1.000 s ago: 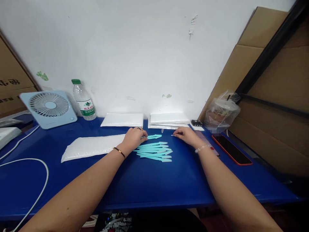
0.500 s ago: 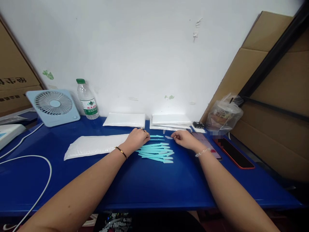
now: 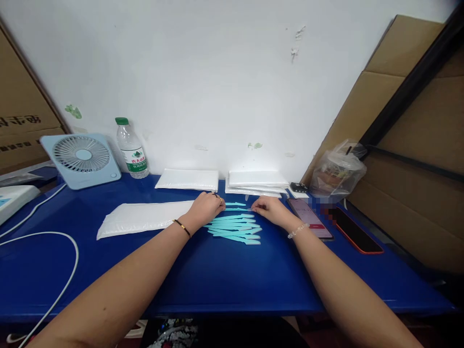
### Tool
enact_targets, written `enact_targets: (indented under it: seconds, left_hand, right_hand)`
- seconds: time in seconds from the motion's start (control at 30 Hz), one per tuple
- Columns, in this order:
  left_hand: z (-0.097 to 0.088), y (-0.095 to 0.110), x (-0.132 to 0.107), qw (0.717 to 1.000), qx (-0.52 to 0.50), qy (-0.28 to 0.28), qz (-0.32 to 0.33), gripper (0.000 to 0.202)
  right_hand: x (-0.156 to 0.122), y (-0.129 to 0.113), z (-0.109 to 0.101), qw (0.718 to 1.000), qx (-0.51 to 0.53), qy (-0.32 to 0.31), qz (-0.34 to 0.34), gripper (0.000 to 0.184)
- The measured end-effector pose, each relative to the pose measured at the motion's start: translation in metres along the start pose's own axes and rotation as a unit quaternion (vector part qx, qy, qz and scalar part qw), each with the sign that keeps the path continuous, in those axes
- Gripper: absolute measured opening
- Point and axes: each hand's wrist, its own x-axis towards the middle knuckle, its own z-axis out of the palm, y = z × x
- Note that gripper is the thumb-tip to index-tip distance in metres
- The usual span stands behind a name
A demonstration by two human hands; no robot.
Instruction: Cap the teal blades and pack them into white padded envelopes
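My left hand (image 3: pixel 207 210) is closed, pinching the handle end of a turquoise eyebrow razor (image 3: pixel 236 209). Opposite it, my right hand (image 3: pixel 268 209) pinches a small clear blade cap (image 3: pixel 250 210) at the razor's blade end. Whether the cap is on the blade or only touching it, I cannot tell. Just beyond lies another turquoise razor (image 3: pixel 235 204), its left end near my left fingers. Several more razors (image 3: pixel 235 227) are fanned out nearer to me, blade ends to the right. A loose clear cap (image 3: pixel 247 197) lies behind.
White padded packets (image 3: pixel 186 179) and a white stack (image 3: pixel 256 179) stand along the wall. A long white packet (image 3: pixel 139 218) lies left. Further left are a blue fan (image 3: pixel 82 159) and a water bottle (image 3: pixel 132 152). Two phones (image 3: pixel 311 220) and a bagged cup (image 3: pixel 337 169) are right.
My right hand has moved left with the clear cap, bringing it to the blade end of the razor. My left hand has stayed in place.
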Motion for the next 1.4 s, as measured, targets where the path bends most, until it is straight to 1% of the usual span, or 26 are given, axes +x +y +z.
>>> enact_targets:
  seconds: [0.07,0.13,0.27,0.33,0.4,0.53,0.7,0.77,0.83,0.9,0.97,1.1,1.27,1.4]
  left_hand:
    - [0.0,0.0,0.0,1.0,-0.002,-0.003,-0.005,0.026]
    - [-0.001,0.001,0.0,1.0,0.0,-0.005,-0.007,0.027]
    - [-0.002,0.001,-0.001,1.0,0.01,-0.002,-0.006,0.025]
    - [-0.001,0.001,-0.001,1.0,0.015,-0.001,-0.004,0.024]
    - [0.0,0.0,-0.001,1.0,0.018,-0.001,-0.002,0.023]
    - [0.001,-0.001,0.0,1.0,0.017,-0.002,0.0,0.023]
    - [0.0,0.0,0.0,1.0,0.018,-0.001,0.0,0.022]
    - [-0.001,0.001,0.0,1.0,0.02,0.0,-0.001,0.022]
    - [-0.002,0.002,0.0,1.0,0.021,-0.001,-0.003,0.022]
    - [-0.002,0.003,0.0,1.0,0.022,-0.001,-0.005,0.022]
    - [-0.002,0.003,0.0,1.0,0.023,-0.001,-0.003,0.022]
    - [-0.001,0.001,0.0,1.0,0.028,0.002,0.001,0.022]
    - [-0.001,0.001,0.0,1.0,0.024,0.002,0.0,0.022]
    - [-0.001,0.001,0.0,1.0,0.02,0.001,-0.001,0.022]
  right_hand:
    - [-0.001,0.003,-0.002,1.0,-0.006,0.009,0.002,0.015]
    - [-0.003,0.004,-0.005,1.0,-0.001,0.004,-0.005,0.014]
    - [-0.006,0.003,-0.013,0.998,0.038,-0.044,-0.021,0.014]
    - [-0.008,0.003,-0.016,0.997,0.05,-0.049,-0.015,0.015]
    - [-0.009,0.004,-0.016,0.998,0.049,-0.041,0.001,0.014]
    - [-0.008,0.007,-0.01,0.999,0.025,-0.02,0.041,0.009]
    - [-0.003,0.002,0.002,0.994,0.08,-0.008,0.069,0.01]
    - [0.0,0.0,0.005,0.992,0.097,-0.001,0.083,0.017]
    - [0.002,0.0,0.007,0.989,0.111,-0.016,0.099,0.021]
    - [0.003,0.002,0.007,0.985,0.118,-0.04,0.117,0.017]
    - [0.004,0.004,0.008,0.983,0.121,-0.047,0.126,0.013]
    - [0.003,0.005,0.009,0.986,0.119,-0.038,0.114,0.008]
    - [0.005,0.003,0.011,0.989,0.084,0.007,0.121,0.022]
    - [0.011,0.001,0.015,0.99,0.049,0.022,0.131,0.019]
